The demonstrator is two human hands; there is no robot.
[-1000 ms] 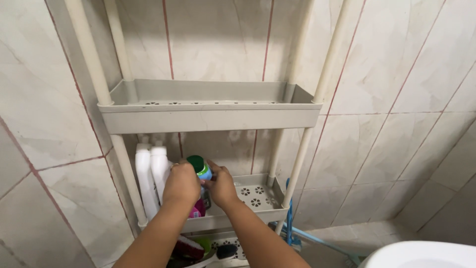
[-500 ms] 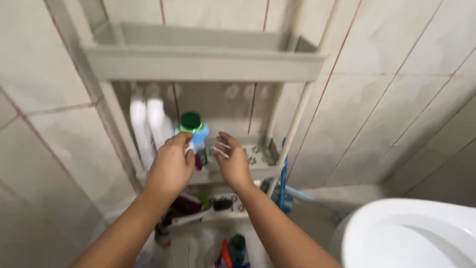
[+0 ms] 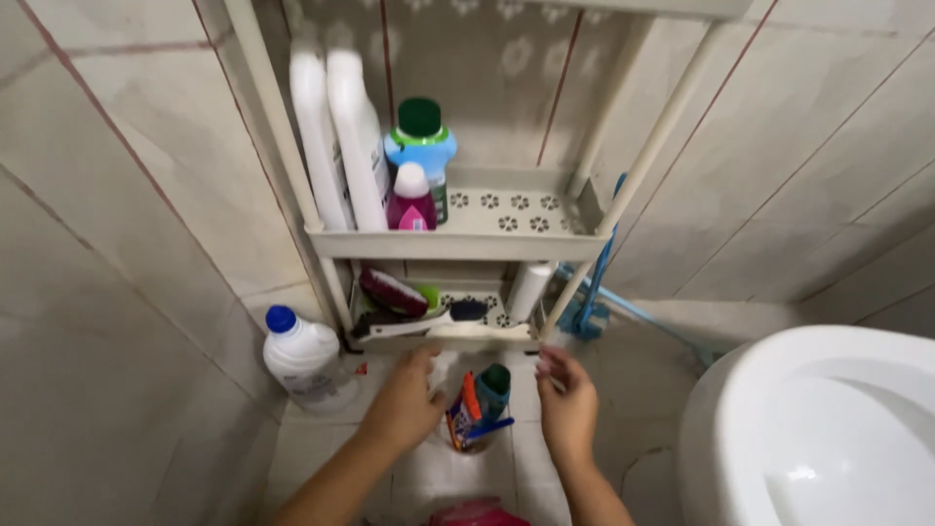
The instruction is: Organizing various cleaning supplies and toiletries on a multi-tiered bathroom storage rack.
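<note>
My left hand [image 3: 407, 401] and my right hand [image 3: 567, 401] hang low over the tiled floor, fingers apart, holding nothing. Between them stands an orange and teal bottle [image 3: 475, 407] with a dark green cap, close to both hands but untouched. Above, the beige plastic rack [image 3: 458, 244] carries two tall white bottles [image 3: 339, 136], a blue bottle with a green cap [image 3: 422, 146] and a small magenta bottle with a white cap [image 3: 411, 200] on its middle shelf.
The rack's bottom shelf holds brushes [image 3: 409, 310] and a white roll-shaped container [image 3: 529, 289]. A white jug with a blue cap [image 3: 304, 356] stands on the floor at the left. A white toilet bowl [image 3: 818, 429] fills the lower right. A blue-handled tool [image 3: 594, 292] leans by the rack.
Both hands left the bottles on the middle shelf and dropped down to floor level. The view tilted downward, bringing the floor bottles and toilet into sight.
</note>
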